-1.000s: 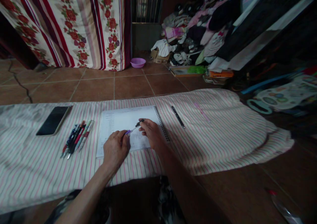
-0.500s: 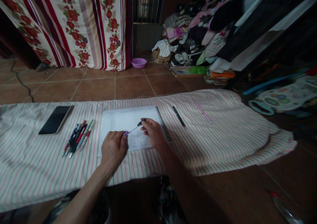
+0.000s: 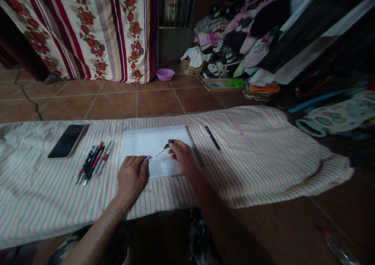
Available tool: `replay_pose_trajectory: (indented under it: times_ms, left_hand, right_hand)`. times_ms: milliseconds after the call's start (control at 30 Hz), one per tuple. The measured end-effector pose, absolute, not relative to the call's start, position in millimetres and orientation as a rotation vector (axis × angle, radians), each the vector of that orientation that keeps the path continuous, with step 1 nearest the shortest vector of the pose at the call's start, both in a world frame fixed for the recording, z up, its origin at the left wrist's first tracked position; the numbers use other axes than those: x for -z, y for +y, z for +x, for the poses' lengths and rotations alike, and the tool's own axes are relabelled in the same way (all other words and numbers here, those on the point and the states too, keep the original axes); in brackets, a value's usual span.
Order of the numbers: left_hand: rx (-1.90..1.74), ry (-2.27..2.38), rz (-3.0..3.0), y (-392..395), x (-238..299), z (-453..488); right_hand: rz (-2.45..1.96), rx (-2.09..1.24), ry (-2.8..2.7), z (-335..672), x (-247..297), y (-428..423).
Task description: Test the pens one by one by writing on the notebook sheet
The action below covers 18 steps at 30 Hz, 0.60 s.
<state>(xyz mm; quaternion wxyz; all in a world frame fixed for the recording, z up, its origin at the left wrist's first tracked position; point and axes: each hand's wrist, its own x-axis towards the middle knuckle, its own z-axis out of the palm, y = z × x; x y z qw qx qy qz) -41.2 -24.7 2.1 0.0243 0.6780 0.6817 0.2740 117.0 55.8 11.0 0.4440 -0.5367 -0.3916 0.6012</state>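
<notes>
Over an open spiral notebook (image 3: 158,134) with writing on its page, my left hand (image 3: 131,176) pinches a purple pen piece (image 3: 146,158), most of it hidden by the fingers. My right hand (image 3: 182,155) grips the dark end of a pen refill (image 3: 160,152), whose thin pale tube points toward the purple piece. A small gap separates the two parts. Right of the notebook lies a black pen (image 3: 213,139), and beyond it a pink pen (image 3: 242,134). Several pens (image 3: 95,162) lie bundled on the left.
A phone (image 3: 67,141) rests at the left on the striped cloth (image 3: 263,159). Past the cloth are a tiled floor (image 3: 117,100), a purple basin (image 3: 165,74), a floral curtain (image 3: 96,31) and a heap of clothes (image 3: 234,42).
The thin tube's tip has come away from the purple pen piece, leaving a gap. My hands have drawn slightly apart, and the view has shifted a little.
</notes>
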Motion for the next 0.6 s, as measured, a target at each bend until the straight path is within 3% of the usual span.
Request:
replay_pose_trajectory:
  times_ms: [600]
  left_hand:
    - [-0.906,2.153,2.124,-18.7,8.8,-47.9]
  right_hand:
    - [-1.343,-1.483,-0.966,116.5,-14.1,55.4]
